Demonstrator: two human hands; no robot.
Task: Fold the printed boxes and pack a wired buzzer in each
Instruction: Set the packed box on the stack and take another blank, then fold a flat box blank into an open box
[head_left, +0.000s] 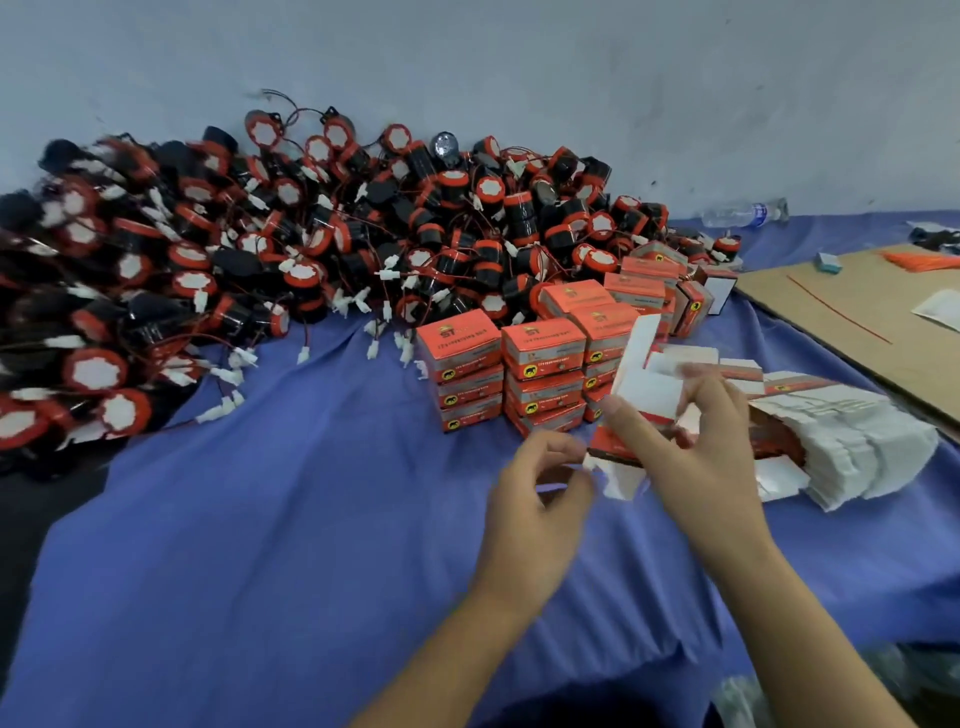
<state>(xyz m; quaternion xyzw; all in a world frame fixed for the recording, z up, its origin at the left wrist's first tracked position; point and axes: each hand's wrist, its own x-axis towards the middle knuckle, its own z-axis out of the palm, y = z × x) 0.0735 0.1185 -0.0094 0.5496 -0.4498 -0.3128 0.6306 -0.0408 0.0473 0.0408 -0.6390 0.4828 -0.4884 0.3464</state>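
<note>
Your right hand (691, 441) grips a half-opened printed box (636, 353) above the bench (311, 519). Your left hand (535, 493) curls at its lower flap; blur hides any pinch. Just behind stand stacked boxes (543, 343), buzzers (260, 249) heaped beyond.

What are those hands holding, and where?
The right hand grips a half-folded printed box by its middle; the left hand curls at its lower white flap, pinch unclear.

Glossy card boxes (543, 358), matt blue cloth (291, 519), plastic buzzers (260, 234).
</note>
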